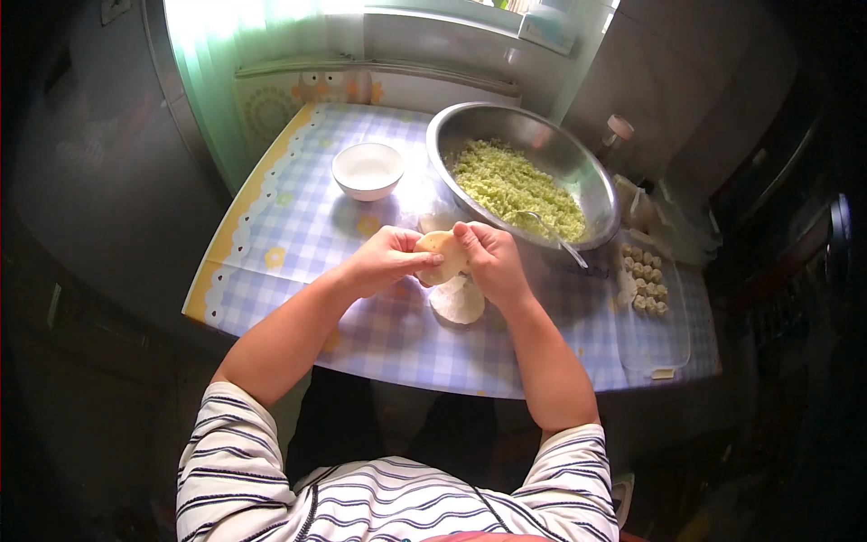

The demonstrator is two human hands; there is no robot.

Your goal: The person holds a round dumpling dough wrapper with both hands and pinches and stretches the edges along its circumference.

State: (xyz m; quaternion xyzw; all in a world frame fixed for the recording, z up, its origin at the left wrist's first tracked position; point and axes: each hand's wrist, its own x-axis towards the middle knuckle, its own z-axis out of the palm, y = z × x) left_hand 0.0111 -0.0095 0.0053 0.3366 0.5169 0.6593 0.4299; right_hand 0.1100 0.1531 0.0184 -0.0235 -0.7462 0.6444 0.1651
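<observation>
A round, pale dumpling wrapper (439,246) is held up over the table between my two hands. My left hand (386,258) pinches its left side, thumb across the face of the dough. At its right edge, the thumb and fingers of my right hand (493,260) are closed on it. Just below lies a floury stack of wrappers (458,302) on the checked cloth. Behind my right hand stands a big steel basin (578,149) with shredded green filling (515,185). A metal spoon (571,248) rests in it, its handle over the near rim.
A white bowl (368,187) stands at the back left of the table. To the right, a clear plastic tray (652,357) holds several small folded dumplings (644,280). A jar with a pinkish lid (620,127) is behind the basin. A checked cloth (271,280) covers the table.
</observation>
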